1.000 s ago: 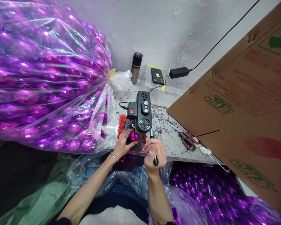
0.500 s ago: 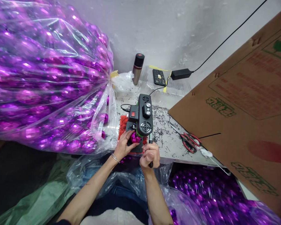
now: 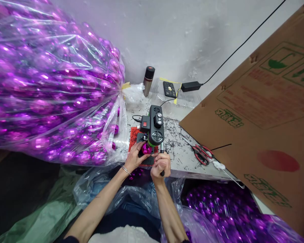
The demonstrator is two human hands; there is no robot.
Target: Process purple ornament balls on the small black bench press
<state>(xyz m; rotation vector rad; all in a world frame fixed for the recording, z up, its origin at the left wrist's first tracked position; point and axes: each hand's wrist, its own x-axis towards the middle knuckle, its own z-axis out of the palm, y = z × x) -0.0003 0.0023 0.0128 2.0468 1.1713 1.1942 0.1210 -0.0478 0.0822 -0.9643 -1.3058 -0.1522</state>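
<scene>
Under the head of a small black bench drill press [image 3: 156, 126], a shiny magenta ball [image 3: 146, 149] rests on the machine's dark base. My left hand [image 3: 134, 158] is closed on the ball from the left, thumb in front and fingers behind. My right hand [image 3: 161, 164] wraps around the black grip of the machine's lever [image 3: 162, 172], to the right of the ball. A red mat [image 3: 133, 136] lies beneath the base. The top of the ball and any drill tip are hidden by the machine's head.
Dark shavings cover the table [image 3: 177, 163]. Red-handled scissors [image 3: 202, 154] lie at right, by a large cardboard box [image 3: 243, 135]. A tied clear bag of magenta balls [image 3: 53, 101] fills the left. Behind stand a flask [image 3: 148, 81], a phone [image 3: 169, 89] and a power adapter [image 3: 191, 86].
The whole view has shifted slightly. Both hands keep their holds on the ball and the lever, with no clear movement of either relative to the machine.
</scene>
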